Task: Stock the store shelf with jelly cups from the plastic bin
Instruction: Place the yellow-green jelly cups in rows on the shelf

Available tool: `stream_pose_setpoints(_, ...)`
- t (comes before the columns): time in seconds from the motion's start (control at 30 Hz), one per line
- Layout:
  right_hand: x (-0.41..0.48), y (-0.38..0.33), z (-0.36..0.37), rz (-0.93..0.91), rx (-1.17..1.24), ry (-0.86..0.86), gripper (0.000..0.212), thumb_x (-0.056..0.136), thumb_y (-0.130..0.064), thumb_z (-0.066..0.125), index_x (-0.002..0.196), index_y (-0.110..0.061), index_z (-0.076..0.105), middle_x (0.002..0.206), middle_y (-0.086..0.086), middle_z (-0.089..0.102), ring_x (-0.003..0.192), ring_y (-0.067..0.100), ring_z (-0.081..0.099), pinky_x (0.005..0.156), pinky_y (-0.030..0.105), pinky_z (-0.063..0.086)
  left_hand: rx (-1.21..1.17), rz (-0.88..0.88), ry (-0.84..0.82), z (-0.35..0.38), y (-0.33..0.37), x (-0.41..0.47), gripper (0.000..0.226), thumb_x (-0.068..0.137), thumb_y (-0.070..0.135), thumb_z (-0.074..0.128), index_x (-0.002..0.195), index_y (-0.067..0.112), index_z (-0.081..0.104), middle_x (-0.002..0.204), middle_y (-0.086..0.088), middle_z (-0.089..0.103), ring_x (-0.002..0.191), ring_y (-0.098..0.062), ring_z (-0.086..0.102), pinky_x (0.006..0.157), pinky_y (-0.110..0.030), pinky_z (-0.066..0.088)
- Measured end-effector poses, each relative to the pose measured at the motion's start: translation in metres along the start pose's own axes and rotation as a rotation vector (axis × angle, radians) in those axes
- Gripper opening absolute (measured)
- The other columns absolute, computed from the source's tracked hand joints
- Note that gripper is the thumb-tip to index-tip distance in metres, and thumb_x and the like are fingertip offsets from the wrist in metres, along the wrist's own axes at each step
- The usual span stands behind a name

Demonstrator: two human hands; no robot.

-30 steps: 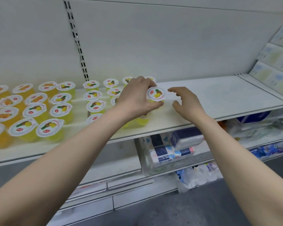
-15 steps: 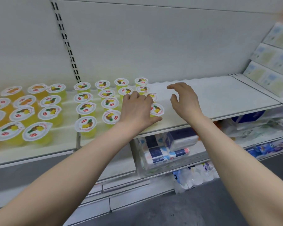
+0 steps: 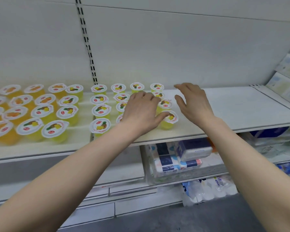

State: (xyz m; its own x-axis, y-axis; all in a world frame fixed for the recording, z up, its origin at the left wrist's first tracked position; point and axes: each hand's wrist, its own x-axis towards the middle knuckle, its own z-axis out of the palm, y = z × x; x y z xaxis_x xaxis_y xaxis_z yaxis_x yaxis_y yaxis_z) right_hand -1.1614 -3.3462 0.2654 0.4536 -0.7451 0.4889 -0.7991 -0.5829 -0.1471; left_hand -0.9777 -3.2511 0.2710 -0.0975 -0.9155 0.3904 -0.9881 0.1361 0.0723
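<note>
Rows of yellow pineapple jelly cups and orange jelly cups stand on the white shelf. My left hand lies over the right-hand cups of the yellow group, hiding some of them. Its thumb touches the lid of the front right jelly cup, which stands upright on the shelf. My right hand hovers just right of that cup, fingers spread and holding nothing. The plastic bin is out of view.
The shelf board to the right of the cups is bare. A slotted upright rail runs up the back wall. Wrapped tissue packs fill the lower shelf, and pale packages lean at the far right.
My left hand carried a yellow jelly cup down and set it at the front right of the group, then loosened. My right hand stayed open beside it.
</note>
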Motion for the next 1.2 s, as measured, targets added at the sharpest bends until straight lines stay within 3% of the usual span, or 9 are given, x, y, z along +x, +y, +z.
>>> stream_pose_setpoints(0.17,0.017,-0.028,-0.003,-0.123,-0.033,0.014,0.04,0.098,-0.03,0.047,0.133,-0.013,0.055,0.127,0.01,0.059,0.114,0.035,0.053,0.095,0.047,0.039,-0.023,-0.068,0.085,-0.015,-0.037,-0.002,0.047,0.095,0.046,0.05,0.13,0.016,0.056,0.13,-0.008,0.056,0.119,-0.033,0.048,0.098,-0.045,0.04)
stream_pose_setpoints(0.47,0.031,-0.124,0.002,-0.327,-0.025,0.05,0.048,0.094,-0.04,0.042,0.13,-0.012,0.058,0.123,0.009,0.061,0.108,0.034,0.057,0.088,0.044,0.041,0.108,-0.146,0.213,-0.058,-0.117,-0.056,0.048,0.091,0.044,0.055,0.127,0.012,0.057,0.121,-0.011,0.06,0.109,-0.036,0.054,0.089,-0.045,0.045)
stream_pose_setpoints(0.57,0.03,-0.168,0.006,-0.381,-0.014,0.042,0.049,0.094,-0.041,0.043,0.131,-0.012,0.057,0.123,0.01,0.06,0.109,0.035,0.057,0.089,0.046,0.042,0.137,-0.204,0.216,-0.078,-0.144,-0.091,0.052,0.089,0.05,0.044,0.124,0.014,0.059,0.118,-0.01,0.061,0.106,-0.035,0.055,0.086,-0.044,0.047)
stream_pose_setpoints(0.67,0.026,-0.218,0.012,-0.429,0.01,0.052,0.05,0.094,-0.041,0.043,0.132,-0.011,0.056,0.124,0.012,0.06,0.11,0.035,0.057,0.09,0.046,0.043,0.153,-0.244,0.241,-0.096,-0.174,-0.133,0.056,0.086,0.052,0.037,0.121,0.014,0.059,0.116,-0.01,0.061,0.103,-0.034,0.056,0.085,-0.044,0.049)
stream_pose_setpoints(1.2,-0.059,-0.574,0.078,-0.842,0.262,-0.006,0.051,0.095,-0.042,0.043,0.134,-0.011,0.054,0.125,0.012,0.06,0.112,0.035,0.056,0.093,0.047,0.044,0.381,-0.564,0.22,-0.203,-0.346,-0.462,0.052,0.089,0.047,0.045,0.125,0.012,0.057,0.118,-0.011,0.059,0.108,-0.033,0.054,0.092,-0.044,0.045)
